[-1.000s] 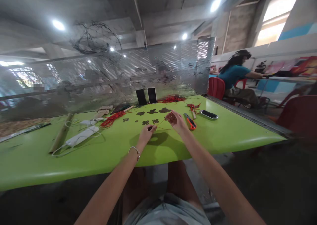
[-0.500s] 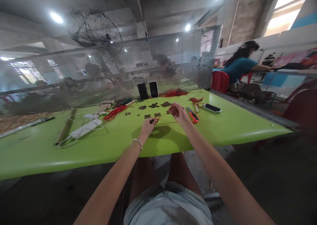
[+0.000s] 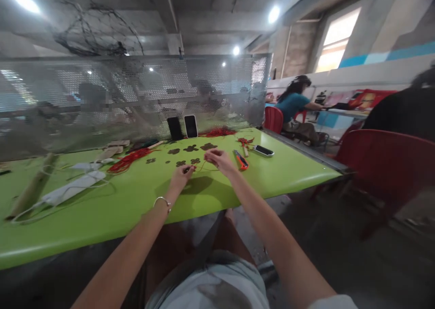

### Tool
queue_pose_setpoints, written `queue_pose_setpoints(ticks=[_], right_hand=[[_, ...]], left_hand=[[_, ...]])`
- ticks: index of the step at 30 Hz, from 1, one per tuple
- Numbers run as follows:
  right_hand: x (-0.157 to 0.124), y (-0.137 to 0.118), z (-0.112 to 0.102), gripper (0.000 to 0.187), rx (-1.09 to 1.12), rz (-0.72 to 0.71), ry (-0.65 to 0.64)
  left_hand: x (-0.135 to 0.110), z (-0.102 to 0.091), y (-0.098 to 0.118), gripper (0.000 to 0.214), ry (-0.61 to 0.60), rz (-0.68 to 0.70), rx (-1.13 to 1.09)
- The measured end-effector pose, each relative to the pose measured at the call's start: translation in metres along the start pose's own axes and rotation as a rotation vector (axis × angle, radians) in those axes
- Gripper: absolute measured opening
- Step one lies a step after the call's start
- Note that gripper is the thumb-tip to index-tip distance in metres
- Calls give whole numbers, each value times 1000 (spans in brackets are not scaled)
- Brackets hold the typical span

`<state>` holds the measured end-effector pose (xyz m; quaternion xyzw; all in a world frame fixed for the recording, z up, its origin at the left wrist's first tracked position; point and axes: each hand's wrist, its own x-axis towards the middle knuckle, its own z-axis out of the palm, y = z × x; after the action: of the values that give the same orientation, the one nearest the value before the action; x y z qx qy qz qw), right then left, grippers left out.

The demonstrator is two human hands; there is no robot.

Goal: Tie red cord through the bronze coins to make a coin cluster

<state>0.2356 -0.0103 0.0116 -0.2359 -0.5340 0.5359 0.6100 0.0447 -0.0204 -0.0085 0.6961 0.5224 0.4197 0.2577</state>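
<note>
My left hand (image 3: 181, 176) is closed just above the green table, its fingertips pinching a thin reddish-orange cord (image 3: 202, 166). A small dark object shows at those fingers, too small to name. To its right, my right hand (image 3: 220, 162) is closed too, with thumb and finger pinched on the same cord. A loop of the cord hangs between the two hands. Behind them lie several flat, dark, flower-shaped pieces (image 3: 190, 148). An orange utility knife (image 3: 241, 161) lies to the right of my right hand.
Red cord bundles (image 3: 131, 159) lie on the green table (image 3: 136, 209). At left are a white power strip (image 3: 74, 187) and a brown tube (image 3: 32, 186). Two phones (image 3: 190, 126) lean near a perforated metal screen (image 3: 136, 96). A black-and-silver device (image 3: 263, 151) lies at right. A person (image 3: 294, 103) sits beyond.
The view has swung to the right, so the table's things appear farther left. My right hand's fingertips have come nearer to my left hand, and the cord between them hangs shorter.
</note>
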Motion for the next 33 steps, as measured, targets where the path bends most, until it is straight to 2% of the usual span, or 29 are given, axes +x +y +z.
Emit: queue_pose_setpoints(ticks=[6, 11, 18, 23, 27, 33], right_hand=[[2, 14, 10, 17, -238, 72, -184], [6, 22, 11, 5, -341, 55, -167], [8, 25, 12, 13, -457, 26, -179], [5, 26, 9, 14, -511, 21, -221], [6, 34, 5, 12, -500, 15, -242], [7, 43, 3, 23, -422, 11, -219]], left_hand=[[4, -2, 1, 56, 55, -6, 2], [7, -5, 2, 62, 54, -25, -1], [16, -9, -8, 53, 62, 9, 18], [10, -5, -5, 52, 76, 34, -29], [2, -1, -3, 53, 66, 54, -28], [-1, 2, -3, 42, 67, 88, -53]])
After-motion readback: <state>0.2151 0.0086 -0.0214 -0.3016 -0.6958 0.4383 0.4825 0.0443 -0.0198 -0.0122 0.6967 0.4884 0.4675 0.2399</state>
